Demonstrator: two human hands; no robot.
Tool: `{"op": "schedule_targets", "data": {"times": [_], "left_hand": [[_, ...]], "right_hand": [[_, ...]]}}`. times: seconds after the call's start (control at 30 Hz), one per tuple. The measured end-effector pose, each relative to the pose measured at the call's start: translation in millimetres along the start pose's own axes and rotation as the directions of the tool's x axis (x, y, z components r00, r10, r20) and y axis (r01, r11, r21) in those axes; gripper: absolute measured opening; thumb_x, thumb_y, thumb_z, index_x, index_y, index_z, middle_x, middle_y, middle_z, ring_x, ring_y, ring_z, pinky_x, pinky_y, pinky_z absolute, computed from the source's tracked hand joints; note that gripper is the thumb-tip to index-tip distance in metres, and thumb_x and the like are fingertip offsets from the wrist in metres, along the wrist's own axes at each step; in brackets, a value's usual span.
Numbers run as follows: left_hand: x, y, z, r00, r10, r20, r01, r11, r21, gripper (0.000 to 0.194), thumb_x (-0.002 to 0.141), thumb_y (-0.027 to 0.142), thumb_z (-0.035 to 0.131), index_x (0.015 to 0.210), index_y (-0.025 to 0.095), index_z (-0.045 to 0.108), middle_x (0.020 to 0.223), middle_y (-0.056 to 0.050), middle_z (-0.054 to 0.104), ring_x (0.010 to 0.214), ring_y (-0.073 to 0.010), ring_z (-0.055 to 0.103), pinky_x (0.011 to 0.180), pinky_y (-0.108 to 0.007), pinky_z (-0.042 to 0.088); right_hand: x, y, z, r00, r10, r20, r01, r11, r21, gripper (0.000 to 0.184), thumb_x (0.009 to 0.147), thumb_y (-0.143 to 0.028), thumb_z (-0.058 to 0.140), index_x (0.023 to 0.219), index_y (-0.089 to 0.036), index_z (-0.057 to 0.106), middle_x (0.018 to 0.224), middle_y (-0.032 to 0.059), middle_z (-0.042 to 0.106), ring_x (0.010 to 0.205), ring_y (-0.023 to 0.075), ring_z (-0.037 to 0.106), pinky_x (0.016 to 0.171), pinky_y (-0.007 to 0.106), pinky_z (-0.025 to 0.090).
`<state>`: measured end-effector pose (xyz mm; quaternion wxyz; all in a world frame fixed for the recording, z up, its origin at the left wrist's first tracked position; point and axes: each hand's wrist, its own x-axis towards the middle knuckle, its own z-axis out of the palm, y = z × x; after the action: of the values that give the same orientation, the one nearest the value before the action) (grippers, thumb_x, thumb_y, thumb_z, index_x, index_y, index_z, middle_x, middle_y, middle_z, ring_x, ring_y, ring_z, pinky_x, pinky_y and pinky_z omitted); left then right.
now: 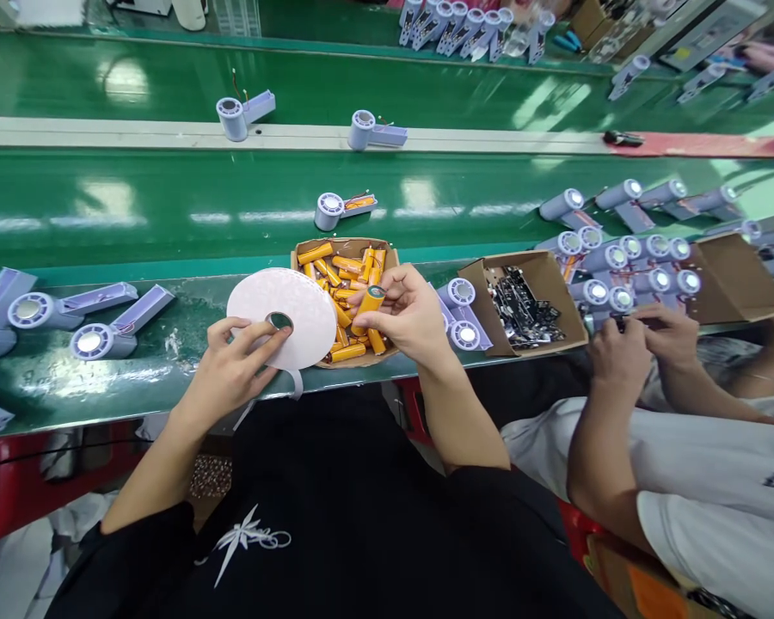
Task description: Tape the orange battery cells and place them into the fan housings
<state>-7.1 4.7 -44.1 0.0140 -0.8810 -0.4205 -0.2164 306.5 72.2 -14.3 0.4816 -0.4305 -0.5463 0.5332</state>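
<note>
My left hand (242,357) grips a white roll of tape (290,297) at its core, with fingers across its face and one at the centre hole. A short loose tape end (296,384) hangs from the roll's lower edge. Between the thumb and fingers of my right hand (409,314) is an orange cylindrical battery (368,308), tilted, its dark round end facing up. It is over a cardboard box (387,354) full of similar orange batteries with thin wires. The roll covers the box's left side.
Lavender fan housings (107,340) lie to the left, and others (461,314) stand at right. A box of small black parts (529,314) sits beside them. Several housings rest on the green conveyor (187,193). A co-worker's hands (638,344) work close on the right.
</note>
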Motion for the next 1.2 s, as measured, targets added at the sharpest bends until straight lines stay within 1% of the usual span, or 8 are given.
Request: {"op": "schedule_targets", "data": {"times": [0.1, 0.23, 0.57, 0.77, 0.83, 0.97, 1.1, 1.2], "left_hand": [[0.7, 2.6, -2.1, 0.999, 0.044, 0.019, -0.044, 0.999, -0.002, 0.075, 0.097, 0.020, 0.079, 0.167, 0.029, 0.052, 0.132, -0.011, 0.077, 0.130, -0.0343, 0.056, 0.111, -0.049, 0.047], [1.6, 4.9, -5.1, 0.996, 0.079, 0.031, -0.080, 0.997, 0.017, 0.068, 0.099, 0.021, 0.078, 0.163, 0.026, 0.057, 0.129, -0.011, 0.077, 0.130, -0.0335, 0.056, 0.110, -0.048, 0.048], [6.1, 10.1, -3.1, 0.997, 0.080, 0.017, -0.080, 0.996, 0.024, 0.064, 0.100, 0.019, 0.077, 0.161, 0.028, 0.059, 0.129, -0.009, 0.079, 0.125, -0.0304, 0.058, 0.108, -0.046, 0.049], [7.2, 6.8, -10.5, 0.997, 0.081, -0.009, -0.080, 0.993, 0.087, 0.059, 0.102, 0.015, 0.073, 0.158, 0.032, 0.063, 0.129, -0.005, 0.080, 0.115, -0.0266, 0.061, 0.104, -0.043, 0.050], [7.6, 7.6, -11.2, 0.997, 0.071, -0.001, -0.071, 0.995, 0.077, 0.062, 0.102, 0.013, 0.072, 0.160, 0.034, 0.061, 0.130, -0.004, 0.080, 0.115, -0.0270, 0.061, 0.105, -0.043, 0.050], [11.7, 16.5, 2.7, 0.998, -0.009, -0.061, 0.012, 0.999, 0.041, 0.073, 0.097, 0.016, 0.078, 0.165, 0.033, 0.057, 0.127, -0.008, 0.079, 0.119, -0.0318, 0.057, 0.110, -0.050, 0.047], [15.5, 37.1, 24.6, 0.975, -0.105, -0.194, 0.104, 0.994, -0.017, 0.084, 0.090, 0.034, 0.090, 0.165, 0.023, 0.055, 0.119, -0.015, 0.076, 0.115, -0.0363, 0.055, 0.106, -0.056, 0.046], [8.0, 59.3, 23.2, 0.983, -0.084, -0.164, 0.073, 0.995, -0.074, 0.079, 0.089, 0.031, 0.089, 0.160, 0.017, 0.057, 0.112, -0.015, 0.075, 0.109, -0.0337, 0.055, 0.099, -0.051, 0.048]], "right_hand": [[-2.3, 1.6, -0.5, 0.993, -0.106, -0.058, 0.090, 0.968, -0.234, 0.075, 0.055, -0.065, 0.108, 0.102, -0.027, 0.063, 0.080, -0.0063, 0.069, 0.060, 0.0135, 0.066, 0.055, 0.026, 0.057], [-6.3, -3.8, -2.2, 0.967, -0.255, 0.022, 0.233, 0.837, -0.495, 0.068, 0.062, -0.069, 0.104, 0.105, -0.024, 0.076, 0.075, -0.0034, 0.069, 0.061, 0.0157, 0.059, 0.062, 0.032, 0.056], [-9.4, 4.4, 10.0, 0.918, -0.374, 0.133, 0.374, 0.704, -0.603, 0.059, 0.083, -0.073, 0.089, 0.109, -0.020, 0.085, 0.082, 0.0039, 0.077, 0.068, 0.0191, 0.066, 0.073, 0.034, 0.060], [-18.4, -3.9, -5.6, 0.939, -0.190, 0.286, 0.324, 0.769, -0.552, 0.061, 0.097, -0.061, 0.082, 0.146, -0.025, 0.076, 0.124, 0.0100, 0.084, 0.113, 0.0296, 0.079, 0.103, 0.043, 0.064], [-19.9, -7.4, -11.7, 0.945, -0.089, 0.314, 0.252, 0.812, -0.527, 0.053, 0.101, -0.046, 0.079, 0.150, -0.027, 0.073, 0.112, 0.0056, 0.085, 0.101, 0.0252, 0.080, 0.097, 0.039, 0.066], [-25.1, 5.4, 3.4, 0.993, -0.061, 0.106, 0.089, 0.954, -0.285, 0.052, 0.095, -0.041, 0.086, 0.143, -0.024, 0.075, 0.079, -0.0028, 0.077, 0.074, 0.0174, 0.074, 0.075, 0.030, 0.065], [-34.1, 36.9, 42.9, 0.933, -0.072, -0.352, 0.103, 0.992, 0.071, 0.061, 0.090, -0.056, 0.088, 0.141, -0.030, 0.068, 0.103, 0.0021, 0.084, 0.097, 0.0221, 0.083, 0.089, 0.035, 0.069], [-30.5, 41.4, 40.2, 0.913, 0.013, -0.408, 0.080, 0.974, 0.211, 0.060, 0.080, -0.050, 0.097, 0.130, -0.030, 0.070, 0.110, 0.0032, 0.085, 0.097, 0.0227, 0.084, 0.088, 0.036, 0.072]]}}
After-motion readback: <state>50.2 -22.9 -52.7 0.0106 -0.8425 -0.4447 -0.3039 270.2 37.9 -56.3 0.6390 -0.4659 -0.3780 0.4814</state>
